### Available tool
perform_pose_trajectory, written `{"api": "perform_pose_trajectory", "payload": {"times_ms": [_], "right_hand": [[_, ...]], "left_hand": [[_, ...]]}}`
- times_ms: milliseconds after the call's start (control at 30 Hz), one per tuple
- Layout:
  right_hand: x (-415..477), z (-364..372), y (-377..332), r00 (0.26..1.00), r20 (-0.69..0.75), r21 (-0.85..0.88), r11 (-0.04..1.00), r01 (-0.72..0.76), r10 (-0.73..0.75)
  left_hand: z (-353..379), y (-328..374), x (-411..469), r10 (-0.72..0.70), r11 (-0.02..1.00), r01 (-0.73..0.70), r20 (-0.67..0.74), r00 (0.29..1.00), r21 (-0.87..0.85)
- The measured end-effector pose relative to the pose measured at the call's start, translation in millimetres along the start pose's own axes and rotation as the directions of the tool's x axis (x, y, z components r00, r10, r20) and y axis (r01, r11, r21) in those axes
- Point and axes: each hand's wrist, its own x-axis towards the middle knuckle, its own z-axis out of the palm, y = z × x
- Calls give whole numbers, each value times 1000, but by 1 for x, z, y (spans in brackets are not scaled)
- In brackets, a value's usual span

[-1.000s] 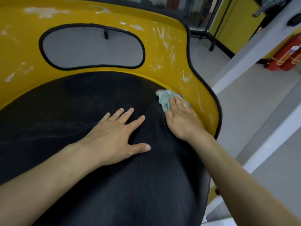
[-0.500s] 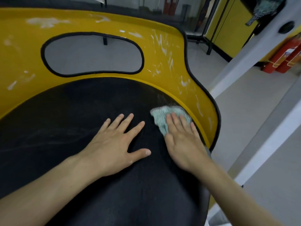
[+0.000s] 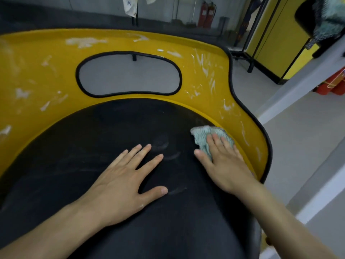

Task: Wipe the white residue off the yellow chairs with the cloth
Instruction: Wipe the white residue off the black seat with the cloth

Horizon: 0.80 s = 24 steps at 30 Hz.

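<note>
Teal terry cloth point(image 3: 201, 138) lies soft and limp under my right hand point(image 3: 225, 165), straight fingers pressing it flat where the black seat pad point(image 3: 93, 146) meets the yellow chair shell point(image 3: 56, 71); my left hand point(image 3: 121, 186) rests spread and empty on the pad. It should bunch easily, so I'd pin it under flat fingers to scrub the white residue point(image 3: 203, 66).

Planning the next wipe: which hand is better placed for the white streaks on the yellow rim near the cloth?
Right: the right hand presses the cloth beside those streaks; the left hand lies flat on the black seat, empty.
</note>
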Motion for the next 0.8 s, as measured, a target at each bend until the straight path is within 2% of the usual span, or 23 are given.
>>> {"api": "perform_pose_trajectory", "payload": {"times_ms": [133,300,400,600,700,800], "right_hand": [[98,-12,-10,1000,16,47,999,11,-11],[69,-1,-7,994,-38,-6,995,98,-98],[47,7,-7,994,-21,-55,992,109,-111],[124,4,-75,991,-31,-113,985,127,-131],[103,19,-128,963,8,-126,955,268,-269],[26,32,-151,846,46,-103,840,533,-531]], "left_hand": [[0,-8,-6,-25,999,24,-19,1000,-34],[-6,-13,-6,-27,999,27,-1,1000,-33],[-14,-24,-13,-44,999,44,14,999,-20],[-22,-62,-47,-139,990,139,7,990,-26],[-25,-72,-56,-180,984,180,3,984,-12],[-27,-76,-61,-195,981,195,0,981,-21]]}}
